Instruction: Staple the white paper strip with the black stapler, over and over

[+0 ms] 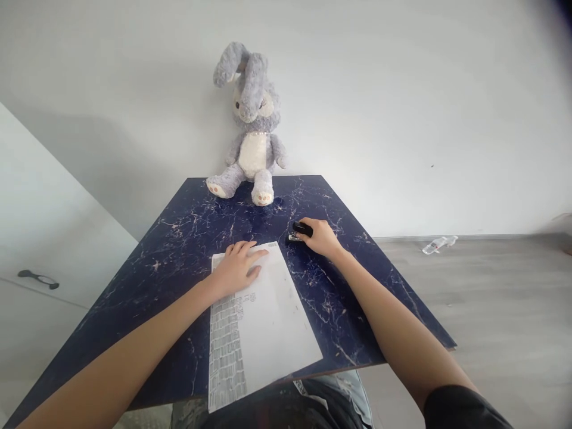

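Sheets of paper (277, 322) lie on the dark blue marbled table, with their near edge reaching past the table's front edge. A grey printed pattern runs down their left side. My left hand (236, 268) rests flat on the upper part of the paper, fingers spread. To the right of the paper's top corner, my right hand (322, 238) is closed around a black stapler (302, 229), whose front end points left. The stapler is beside the paper, apart from it. My palm and fingers hide its rear part.
A grey-purple plush rabbit (254, 134) sits at the table's (170, 238) far edge, leaning against the wall. On the left stands a white cabinet with a black handle (38, 279). A clear plastic wrapper (440, 244) lies on the floor at the right.
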{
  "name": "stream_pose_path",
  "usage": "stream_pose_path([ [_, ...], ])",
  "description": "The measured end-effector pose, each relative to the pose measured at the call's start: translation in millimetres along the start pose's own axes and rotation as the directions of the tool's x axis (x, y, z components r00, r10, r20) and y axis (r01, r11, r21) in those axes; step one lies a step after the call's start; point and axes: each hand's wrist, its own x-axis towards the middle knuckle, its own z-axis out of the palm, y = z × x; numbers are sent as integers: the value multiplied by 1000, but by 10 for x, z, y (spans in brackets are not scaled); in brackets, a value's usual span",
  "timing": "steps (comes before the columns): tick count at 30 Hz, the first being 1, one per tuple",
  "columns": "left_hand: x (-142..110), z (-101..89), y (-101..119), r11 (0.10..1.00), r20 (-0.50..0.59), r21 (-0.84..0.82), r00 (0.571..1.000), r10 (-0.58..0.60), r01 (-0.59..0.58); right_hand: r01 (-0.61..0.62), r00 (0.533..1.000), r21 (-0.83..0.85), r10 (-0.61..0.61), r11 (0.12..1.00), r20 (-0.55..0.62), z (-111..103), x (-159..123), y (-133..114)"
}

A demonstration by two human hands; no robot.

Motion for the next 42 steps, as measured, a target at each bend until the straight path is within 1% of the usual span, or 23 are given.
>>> stream_pose_path([
  [4,-24,-25,27,996,9,-47,997,78,-78,38,998,-48,-35,998,50,58,-11,-92],
  [9,-64,-46,54,985,-49,-79,988,147,-151,99,990,21,-100,995,99,66,-17,-115],
  [13,-62,-7,57,982,-31,-86,986,164,-166,141,978,102,-155,985,141,64,-34,-210],
  [16,-61,4,54,982,-3,-83,986,169,-169,159,972,145,-180,977,149,61,-47,-319],
  [19,-61,-3,66,984,25,-60,985,172,-170,188,963,131,-209,973,168,59,-55,-394],
  [22,-62,-5,88,984,50,-33,983,179,-177,208,957,99,-223,973,185,56,-55,-411],
  [26,-58,10,113,983,50,-19,982,183,-182,213,954,120,-233,970,188,59,-48,-416],
  [30,-37,41,142,982,69,25,980,185,-187,166,969,84,-178,983,173,104,-42,-459],
  [33,-8,76,180,980,81,55,979,185,-190,113,981,18,-115,993,154,162,-46,-501],
  [37,37,117,244,984,70,51,983,169,-173,30,993,-97,-18,995,120,227,-54,-553],
  [42,70,128,295,982,98,70,981,168,-175,1,991,-188,24,982,131,250,-56,-613],
])
